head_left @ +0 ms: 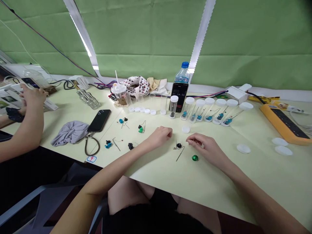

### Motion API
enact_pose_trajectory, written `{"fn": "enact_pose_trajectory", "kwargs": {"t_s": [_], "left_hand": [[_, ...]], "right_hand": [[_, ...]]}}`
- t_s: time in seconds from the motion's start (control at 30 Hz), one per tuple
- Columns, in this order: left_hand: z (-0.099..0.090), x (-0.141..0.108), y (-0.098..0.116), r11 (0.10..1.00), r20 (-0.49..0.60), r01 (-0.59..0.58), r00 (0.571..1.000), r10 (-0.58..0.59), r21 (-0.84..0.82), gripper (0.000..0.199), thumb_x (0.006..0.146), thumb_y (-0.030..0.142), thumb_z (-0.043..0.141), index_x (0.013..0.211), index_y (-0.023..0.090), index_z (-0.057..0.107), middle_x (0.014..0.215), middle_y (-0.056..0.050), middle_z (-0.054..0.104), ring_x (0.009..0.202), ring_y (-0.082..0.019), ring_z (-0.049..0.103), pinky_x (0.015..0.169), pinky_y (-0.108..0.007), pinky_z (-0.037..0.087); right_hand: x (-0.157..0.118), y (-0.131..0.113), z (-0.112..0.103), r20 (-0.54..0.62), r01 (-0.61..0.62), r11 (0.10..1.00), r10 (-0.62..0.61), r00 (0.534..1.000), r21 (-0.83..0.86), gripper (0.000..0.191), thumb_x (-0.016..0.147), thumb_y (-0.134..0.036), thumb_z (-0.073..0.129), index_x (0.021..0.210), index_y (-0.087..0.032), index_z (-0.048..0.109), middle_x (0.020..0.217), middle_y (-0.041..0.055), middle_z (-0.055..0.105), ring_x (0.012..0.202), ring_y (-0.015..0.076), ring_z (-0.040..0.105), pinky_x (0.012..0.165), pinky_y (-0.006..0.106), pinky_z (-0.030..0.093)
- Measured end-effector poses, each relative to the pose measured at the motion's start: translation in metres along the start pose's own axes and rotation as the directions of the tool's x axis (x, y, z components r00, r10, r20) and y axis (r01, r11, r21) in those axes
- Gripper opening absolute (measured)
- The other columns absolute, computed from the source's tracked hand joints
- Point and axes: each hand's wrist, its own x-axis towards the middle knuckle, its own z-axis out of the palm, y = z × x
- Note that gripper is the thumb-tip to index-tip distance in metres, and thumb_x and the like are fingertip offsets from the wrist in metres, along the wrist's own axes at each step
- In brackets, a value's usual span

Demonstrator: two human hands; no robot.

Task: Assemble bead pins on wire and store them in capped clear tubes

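Note:
My left hand rests on the table with its fingers curled closed; whether anything is inside is hidden. Across from it, my right hand is closed in a pinch, thumb against index finger, and what it pinches is too small to make out. Between and just below the hands lie a small black knob-like part and a thin bent metal rod. A shiny green round piece sits below my right hand, apart from it. Beyond the hands lies a white round cap.
Several capped clear tubes with blue pieces and rods stand behind, near a propped phone and a bottle. More small parts lie leftward. An orange power strip is at right. Another person's hand works far left.

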Motion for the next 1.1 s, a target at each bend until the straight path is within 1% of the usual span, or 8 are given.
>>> {"fn": "enact_pose_trajectory", "kwargs": {"t_s": [0.07,0.17,0.27,0.43,0.57,0.63,0.83,1.1], "left_hand": [[0.002,0.003,0.003,0.994,-0.006,0.005,1.000,-0.006,-0.111,0.015,0.071,0.006,0.046,0.074,0.017,0.054,0.071,0.000,0.060,0.065,-0.012,0.052,0.061,-0.025,0.035],[0.003,0.003,0.005,0.966,-0.012,0.014,1.000,-0.017,-0.257,0.013,0.071,0.008,0.048,0.074,0.018,0.057,0.071,0.002,0.061,0.065,-0.011,0.053,0.062,-0.023,0.037],[0.005,-0.002,0.004,0.919,-0.007,0.019,1.000,-0.023,-0.395,0.010,0.072,0.010,0.051,0.074,0.017,0.058,0.072,0.002,0.062,0.066,-0.010,0.054,0.064,-0.021,0.040],[0.006,-0.005,0.003,0.869,-0.017,0.017,0.999,-0.029,-0.494,0.005,0.071,0.012,0.055,0.073,0.016,0.059,0.071,0.002,0.062,0.064,-0.009,0.054,0.064,-0.020,0.042],[0.006,-0.002,0.002,0.861,-0.001,0.028,0.999,-0.033,-0.508,0.005,0.071,0.013,0.056,0.074,0.016,0.060,0.071,0.001,0.062,0.065,-0.010,0.055,0.065,-0.022,0.043],[0.006,-0.002,0.000,0.857,-0.007,0.022,1.000,-0.030,-0.515,0.006,0.071,0.013,0.055,0.074,0.016,0.060,0.071,0.001,0.062,0.066,-0.010,0.055,0.065,-0.022,0.043],[0.006,-0.004,-0.008,0.863,-0.074,0.030,0.994,-0.077,-0.504,0.007,0.070,0.012,0.053,0.074,0.016,0.058,0.070,0.002,0.061,0.064,-0.009,0.055,0.062,-0.022,0.043],[0.002,-0.007,-0.004,0.883,-0.029,0.040,0.998,-0.061,-0.468,0.011,0.072,0.009,0.051,0.075,0.016,0.058,0.072,0.001,0.060,0.066,-0.010,0.054,0.063,-0.021,0.042]], "right_hand": [[-0.002,0.001,-0.008,0.157,-0.017,0.999,0.021,0.987,-0.030,0.023,0.087,-0.043,0.044,0.089,-0.025,0.058,0.085,0.0012,0.061,0.070,0.0154,0.054,0.062,0.029,0.041],[-0.005,0.006,-0.020,0.376,-0.014,0.998,0.035,0.926,-0.058,0.023,0.077,-0.041,0.058,0.094,-0.026,0.056,0.090,0.0001,0.058,0.070,0.0146,0.052,0.062,0.027,0.042],[-0.007,0.010,-0.025,0.440,-0.005,0.996,0.043,0.897,-0.087,0.019,0.076,-0.035,0.059,0.091,-0.025,0.055,0.089,-0.0002,0.056,0.072,0.0144,0.052,0.063,0.027,0.041],[-0.004,0.004,-0.019,0.357,0.101,0.989,-0.057,0.932,-0.105,0.014,0.086,-0.033,0.047,0.084,-0.024,0.056,0.083,0.0006,0.055,0.073,0.0147,0.052,0.066,0.028,0.040],[0.002,-0.012,0.001,0.075,0.174,0.982,-0.169,0.983,-0.066,0.020,0.090,-0.035,0.044,0.099,-0.025,0.058,0.092,0.0039,0.055,0.077,0.0151,0.053,0.069,0.029,0.043],[0.006,-0.019,0.018,-0.055,0.192,0.977,-0.197,0.979,-0.089,0.020,0.092,-0.032,0.041,0.100,-0.024,0.058,0.091,0.0052,0.054,0.082,0.0167,0.053,0.073,0.030,0.044],[0.021,-0.019,0.055,-0.047,0.254,0.896,-0.290,0.956,-0.365,0.017,0.090,-0.022,0.044,0.091,-0.022,0.061,0.088,0.0071,0.053,0.085,0.0213,0.052,0.073,0.035,0.044],[0.017,-0.011,0.047,-0.075,0.180,0.944,-0.208,0.975,-0.275,0.019,0.091,-0.031,0.045,0.103,-0.023,0.056,0.096,0.0065,0.053,0.091,0.0215,0.052,0.078,0.036,0.044]]}}
